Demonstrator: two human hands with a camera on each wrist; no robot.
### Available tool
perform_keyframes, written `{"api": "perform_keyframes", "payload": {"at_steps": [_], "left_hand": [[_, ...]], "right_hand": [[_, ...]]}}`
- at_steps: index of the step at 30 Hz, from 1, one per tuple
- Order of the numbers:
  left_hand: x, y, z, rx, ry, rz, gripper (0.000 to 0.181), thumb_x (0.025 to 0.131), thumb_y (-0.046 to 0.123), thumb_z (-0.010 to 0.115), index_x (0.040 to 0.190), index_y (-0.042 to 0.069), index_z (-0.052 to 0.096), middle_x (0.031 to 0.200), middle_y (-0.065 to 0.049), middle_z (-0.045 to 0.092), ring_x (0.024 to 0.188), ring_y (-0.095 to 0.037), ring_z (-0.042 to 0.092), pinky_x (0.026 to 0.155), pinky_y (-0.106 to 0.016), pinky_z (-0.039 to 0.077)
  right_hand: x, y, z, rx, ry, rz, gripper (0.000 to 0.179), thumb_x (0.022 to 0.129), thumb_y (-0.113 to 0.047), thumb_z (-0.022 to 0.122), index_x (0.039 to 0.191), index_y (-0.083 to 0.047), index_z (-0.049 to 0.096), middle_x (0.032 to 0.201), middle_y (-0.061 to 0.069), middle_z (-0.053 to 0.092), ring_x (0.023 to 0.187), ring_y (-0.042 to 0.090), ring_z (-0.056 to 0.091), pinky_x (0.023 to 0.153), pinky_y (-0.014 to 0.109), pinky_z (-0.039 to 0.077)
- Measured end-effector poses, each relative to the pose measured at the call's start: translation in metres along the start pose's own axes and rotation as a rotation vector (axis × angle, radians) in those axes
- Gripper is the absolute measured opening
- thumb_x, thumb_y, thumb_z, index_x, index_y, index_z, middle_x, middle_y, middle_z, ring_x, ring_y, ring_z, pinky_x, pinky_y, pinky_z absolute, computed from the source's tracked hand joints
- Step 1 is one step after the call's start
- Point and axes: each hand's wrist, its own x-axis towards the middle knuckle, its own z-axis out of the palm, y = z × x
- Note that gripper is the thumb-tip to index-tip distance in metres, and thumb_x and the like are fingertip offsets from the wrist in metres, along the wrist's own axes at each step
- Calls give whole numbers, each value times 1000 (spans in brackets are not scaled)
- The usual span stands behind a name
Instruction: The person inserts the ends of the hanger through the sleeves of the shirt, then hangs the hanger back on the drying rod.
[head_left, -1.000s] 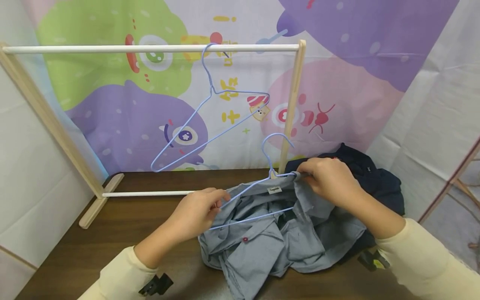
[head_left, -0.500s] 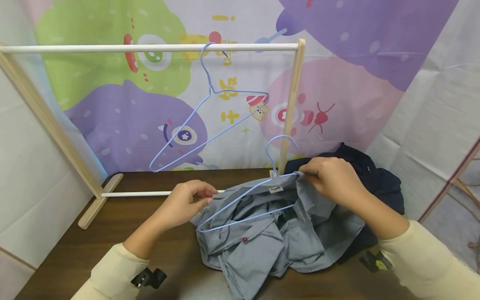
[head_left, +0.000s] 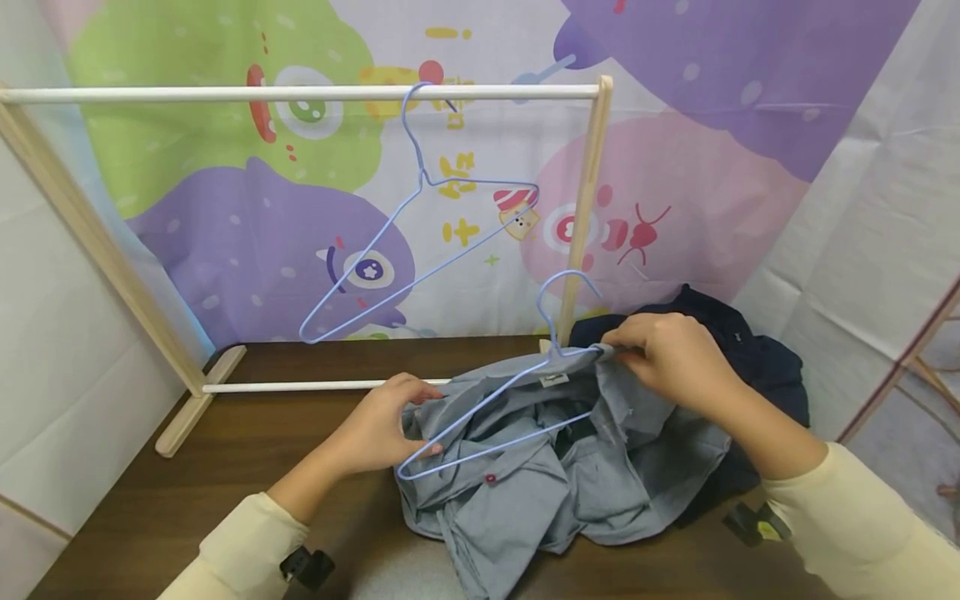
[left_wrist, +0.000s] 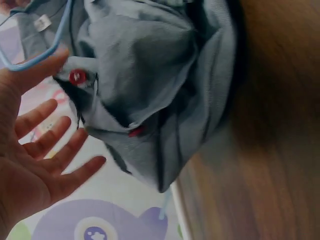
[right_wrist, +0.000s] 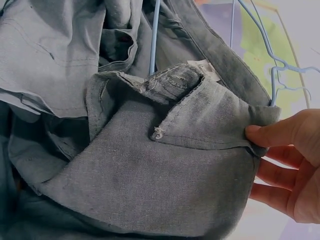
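Note:
A grey shirt (head_left: 517,508) with red buttons lies crumpled on the table, its collar raised. A light-blue wire hanger (head_left: 572,272) sits partly inside the collar, hook up, its left end exposed over the cloth. My right hand (head_left: 675,358) pinches the collar edge by the hanger's right shoulder; the right wrist view shows the thumb on the cloth (right_wrist: 165,175). At the exposed end is my left hand (head_left: 375,429), fingers spread. In the left wrist view, its thumb lies against the hanger's end (left_wrist: 35,61), and the other fingers stay apart from the shirt. The hanger's right end is hidden.
Behind stands a clothes rack with a white rail (head_left: 225,95) and wooden legs (head_left: 105,242). A second blue wire hanger (head_left: 422,177) hangs from the rail. A dark navy garment (head_left: 761,375) is heaped at the right on the brown table (head_left: 135,508).
My left hand let go of the hanger's left arm, moved left to the shirt's edge, then came back to the hanger's end. The hanger shifted slightly right; my right hand kept its grip.

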Motion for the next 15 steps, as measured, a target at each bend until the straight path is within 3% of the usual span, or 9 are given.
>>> {"api": "perform_keyframes", "payload": {"at_steps": [3,6,11,15], "left_hand": [[0,-3,3,11,28,-4,32,68,7,82,97,6,67,93,-4,63,84,-22,62,72,-36,53],[-1,-6,3,-4,68,-55,16,73,1,75,85,7,66,87,-2,63,78,-20,64,68,-35,56],[-1,-5,-6,-59,194,-160,10,79,0,70,84,8,65,76,3,61,68,-11,57,61,-28,51],[-1,2,-17,-46,290,-157,12,80,-2,70,87,7,65,70,3,57,60,-9,49,53,-24,44]], "right_hand": [[0,1,1,9,-6,-2,19,75,4,78,91,-6,78,87,4,73,75,21,69,62,41,54],[-1,2,1,20,-9,-7,19,75,5,78,91,-5,78,86,4,73,75,20,69,63,41,54],[-1,4,3,29,9,-30,20,73,6,79,90,-4,78,84,4,72,72,18,67,61,38,53],[0,4,5,25,40,-49,21,71,6,80,89,-4,78,80,1,69,65,13,62,57,33,49]]}}
